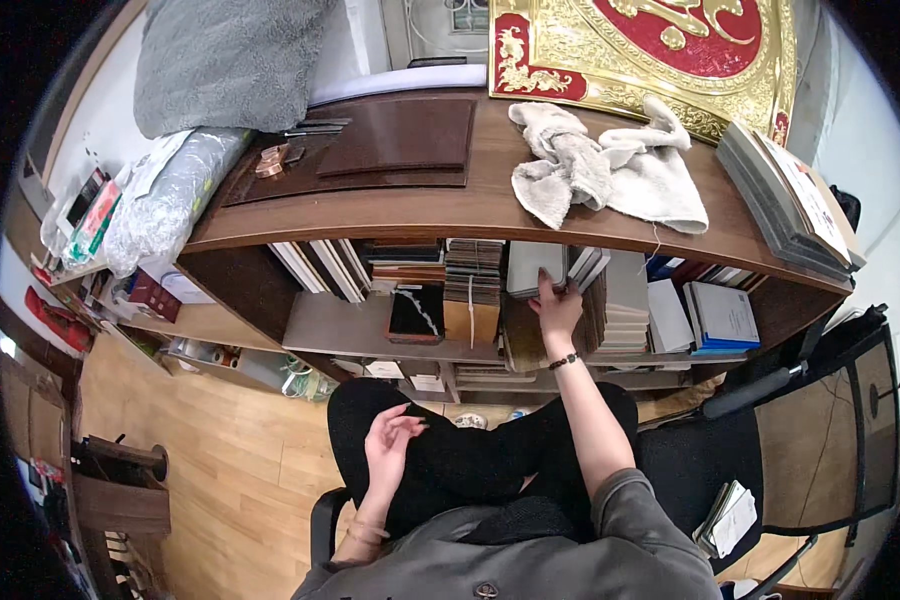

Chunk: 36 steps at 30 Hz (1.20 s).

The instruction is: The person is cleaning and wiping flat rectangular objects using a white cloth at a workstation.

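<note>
A seated person's right hand (556, 305) reaches forward into the shelf (350, 325) under a curved wooden counter (410, 205), fingers closed on an upright grey sample board (532, 266) directly ahead. The left hand (390, 440) rests open on the lap, farther away. Wood floor (220, 470) lies below.

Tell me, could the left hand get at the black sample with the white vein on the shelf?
Probably yes. The left hand rests open over the lap, holding nothing, and the black veined sample stands at the shelf's front edge with nothing before it. The right hand is busy farther right.
</note>
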### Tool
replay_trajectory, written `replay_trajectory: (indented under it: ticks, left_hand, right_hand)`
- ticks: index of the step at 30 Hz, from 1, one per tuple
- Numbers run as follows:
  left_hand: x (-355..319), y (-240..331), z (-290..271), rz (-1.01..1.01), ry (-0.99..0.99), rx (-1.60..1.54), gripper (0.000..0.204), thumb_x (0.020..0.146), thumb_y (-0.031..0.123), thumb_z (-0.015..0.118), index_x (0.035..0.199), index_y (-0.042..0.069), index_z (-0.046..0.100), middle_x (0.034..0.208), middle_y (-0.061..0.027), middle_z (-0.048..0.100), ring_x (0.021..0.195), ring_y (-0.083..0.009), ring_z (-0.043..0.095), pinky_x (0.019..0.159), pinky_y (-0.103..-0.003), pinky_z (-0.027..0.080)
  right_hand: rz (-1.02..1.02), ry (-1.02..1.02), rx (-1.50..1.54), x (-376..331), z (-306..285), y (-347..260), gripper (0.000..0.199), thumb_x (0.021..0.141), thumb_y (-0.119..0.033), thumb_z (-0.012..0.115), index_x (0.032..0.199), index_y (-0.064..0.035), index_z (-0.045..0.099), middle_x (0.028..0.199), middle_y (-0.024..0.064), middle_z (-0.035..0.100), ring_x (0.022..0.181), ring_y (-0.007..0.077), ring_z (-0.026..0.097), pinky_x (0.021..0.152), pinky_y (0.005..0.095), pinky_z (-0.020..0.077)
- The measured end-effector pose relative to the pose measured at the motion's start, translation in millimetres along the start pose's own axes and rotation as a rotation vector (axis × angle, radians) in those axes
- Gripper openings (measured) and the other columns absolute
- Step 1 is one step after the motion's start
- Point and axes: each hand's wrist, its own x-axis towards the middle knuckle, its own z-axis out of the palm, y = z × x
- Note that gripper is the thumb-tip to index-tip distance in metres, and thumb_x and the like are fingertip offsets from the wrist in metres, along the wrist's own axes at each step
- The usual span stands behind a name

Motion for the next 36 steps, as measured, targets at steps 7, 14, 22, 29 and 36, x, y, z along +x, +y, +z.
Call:
replay_trajectory:
  ticks: [7, 14, 22, 29, 36]
  left_hand:
    - [8.6, -1.2, -11.0, 0.004, -0.112, -0.287, 0.032, 0.086, 0.004, 0.051, 0.118, -0.002, 0.047, 0.101, -0.0138, 0.060, 0.090, -0.0194, 0.059, 0.087, -0.032, 0.045]
    - [12.9, -1.7, -4.2, -0.039, -0.094, -0.414, 0.036, 0.085, 0.005, 0.053, 0.119, -0.002, 0.045, 0.104, -0.0141, 0.059, 0.096, -0.0197, 0.057, 0.091, -0.032, 0.043]
    - [-1.7, -0.9, -19.1, -0.059, -0.055, -0.451, 0.036, 0.086, 0.005, 0.051, 0.121, -0.003, 0.044, 0.105, -0.0163, 0.058, 0.095, -0.0218, 0.057, 0.091, -0.034, 0.044]
    - [16.5, -6.9, -5.5, -0.088, -0.091, -0.445, 0.037, 0.086, 0.005, 0.052, 0.121, -0.003, 0.044, 0.105, -0.0165, 0.058, 0.096, -0.0215, 0.057, 0.091, -0.034, 0.043]
    - [15.2, -3.3, -1.6, -0.083, -0.096, -0.486, 0.038, 0.085, 0.007, 0.053, 0.120, -0.003, 0.044, 0.104, -0.0166, 0.058, 0.095, -0.0215, 0.057, 0.091, -0.034, 0.044]
  right_hand:
    - [0.344, -0.147, 0.421, 46.1, -1.4, 10.5, 0.043, 0.081, -0.025, 0.065, 0.112, -0.0032, 0.046, 0.105, 0.0113, 0.054, 0.088, 0.0243, 0.057, 0.078, 0.0419, 0.0520]
    - [0.360, -0.066, 0.514, 45.1, 8.8, 28.8, 0.049, 0.081, -0.024, 0.065, 0.117, -0.0016, 0.040, 0.113, 0.0132, 0.048, 0.095, 0.0278, 0.051, 0.078, 0.0416, 0.0513]
    - [0.416, 0.033, 0.531, 39.7, 37.0, 45.4, 0.036, 0.082, -0.021, 0.065, 0.110, -0.0065, 0.047, 0.105, 0.0085, 0.053, 0.087, 0.0244, 0.053, 0.071, 0.0389, 0.0515]
    - [0.176, -0.013, 0.688, 111.1, 20.0, 121.7, 0.036, 0.080, -0.014, 0.065, 0.111, -0.0052, 0.048, 0.106, 0.0116, 0.053, 0.092, 0.0238, 0.053, 0.078, 0.0397, 0.0471]
    - [-0.070, 0.332, 0.401, 20.0, 61.4, 22.3, 0.044, 0.076, -0.006, 0.062, 0.113, 0.0035, 0.041, 0.112, 0.0179, 0.048, 0.105, 0.0274, 0.046, 0.091, 0.0363, 0.0362]
